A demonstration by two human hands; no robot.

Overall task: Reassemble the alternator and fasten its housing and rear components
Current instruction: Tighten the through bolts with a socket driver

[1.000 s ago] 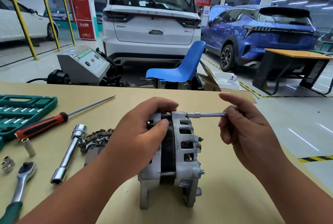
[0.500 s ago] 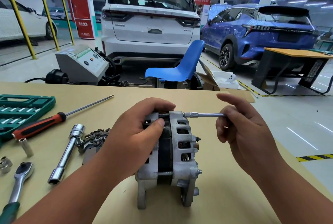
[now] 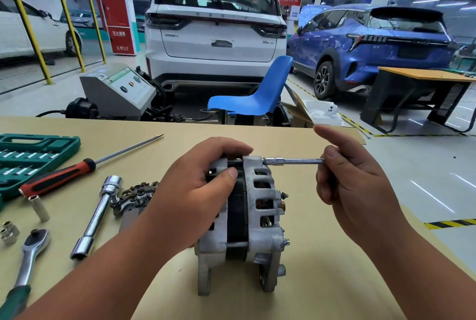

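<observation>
The grey alternator [image 3: 262, 216] stands on edge in the middle of the tan table [image 3: 322, 281], its two housing halves joined around a dark stator. My left hand [image 3: 190, 196] grips its left half from the top, thumb across the seam. A thin socket driver [image 3: 293, 161] lies level, its socket seated on a through bolt at the housing's top right corner. My right hand [image 3: 353, 191] holds the driver's shaft end between thumb and fingers, index finger raised. Another through bolt [image 3: 238, 244] shows low on the near side.
Left of the alternator lie a dark rectifier plate [image 3: 134, 196], a chrome tube wrench [image 3: 96, 216], a red-handled screwdriver [image 3: 59, 177], a ratchet [image 3: 28, 258], loose sockets [image 3: 38, 207] and a green socket case [image 3: 31, 155]. The table's right edge runs close to my right forearm.
My right fingers have shifted on the driver shaft, index finger lifted higher. The alternator and my left hand stay in place.
</observation>
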